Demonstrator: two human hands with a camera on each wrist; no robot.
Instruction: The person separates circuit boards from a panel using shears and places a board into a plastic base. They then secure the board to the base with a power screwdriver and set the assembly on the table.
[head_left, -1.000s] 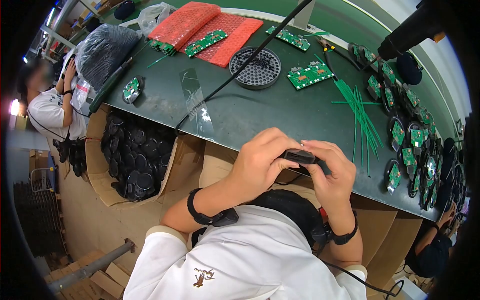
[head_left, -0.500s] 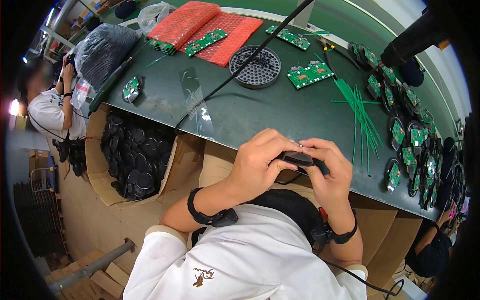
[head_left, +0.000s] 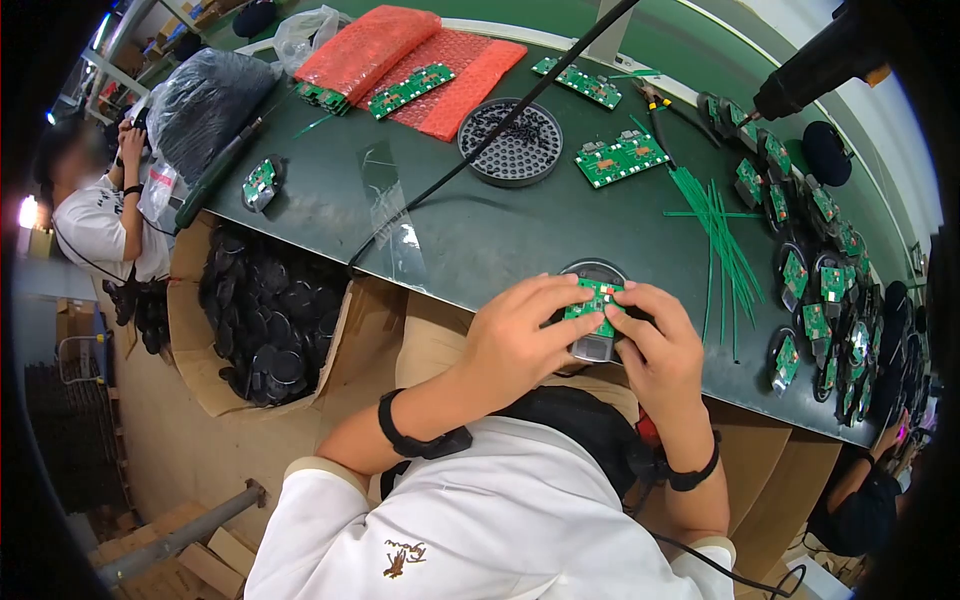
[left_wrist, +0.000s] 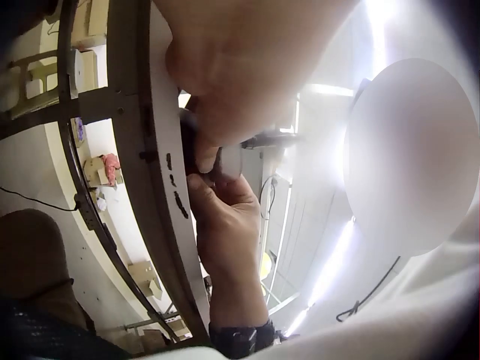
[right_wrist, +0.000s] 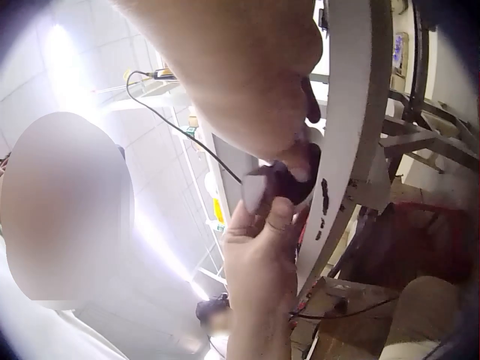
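Green board on dark case, gripped by left hand and right hand alike, by the near edge of the bench. We read its long axis as pointing outward between the hands, neither clearly nearer.

The device has the box to its left, the strips right, the tray behind.
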